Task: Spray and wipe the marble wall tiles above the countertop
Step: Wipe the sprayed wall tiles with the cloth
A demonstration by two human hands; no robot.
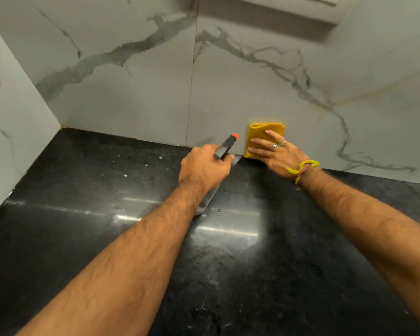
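From the head camera I look down along both bare forearms onto a black speckled countertop (83, 190) that meets grey-veined marble wall tiles (131, 98) at the back and on the left side. My left hand (204, 166) is wrapped tight around a spray bottle (224, 147), fingers curled about its neck just under the dark trigger head; the orange nozzle tip (235, 136) points up and toward the wall, close to the vertical joint between two tiles. The bottle's body runs down behind the wrist and looks clear, with its lower end showing below the forearm above the countertop; I cannot tell how much liquid is in it, or whether it touches the stone. My right hand (274, 151) lies flat with fingers spread, pressing a folded yellow cloth (260, 134) against the lowest part of the wall tile, right where it meets the countertop. Two rings (278, 144) show on that hand's fingers, and a yellow thread bracelet (302, 167) circles the wrist. The cloth sits just to the right of the nozzle, hands near but not touching. Ceiling light glares off the countertop between my arms, and a pale ledge (277, 10) juts from the wall at the top edge.
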